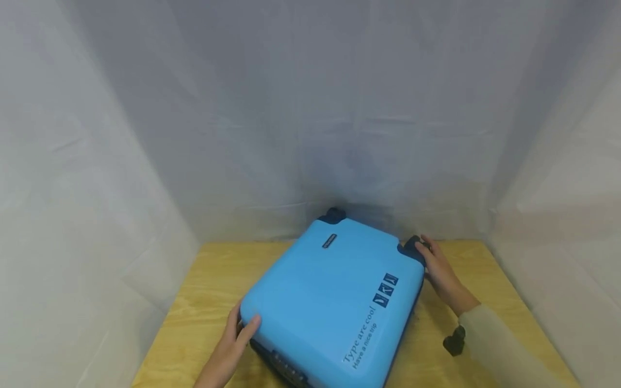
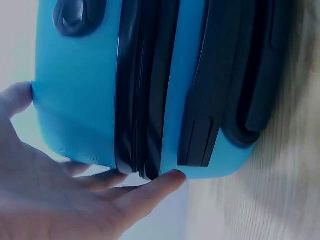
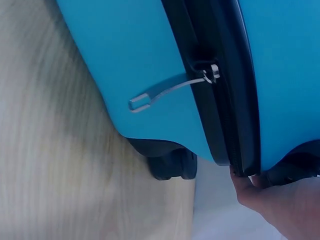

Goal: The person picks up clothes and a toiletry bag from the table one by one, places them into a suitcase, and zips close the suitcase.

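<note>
A bright blue hard-shell suitcase lies flat and askew on a wooden table. My left hand clasps its near left corner, thumb on the top shell and fingers along the side; the left wrist view shows those fingers under the corner of the suitcase, by the black zipper band. My right hand grips the far right corner, fingers over a black wheel. In the right wrist view a metal zipper pull hangs against the shell, and my fingertips touch the corner.
White cloth walls close in the table at the back and both sides. A second black wheel sticks out at the suitcase's far end. A small black object lies by my right sleeve. Bare wood shows left and right of the case.
</note>
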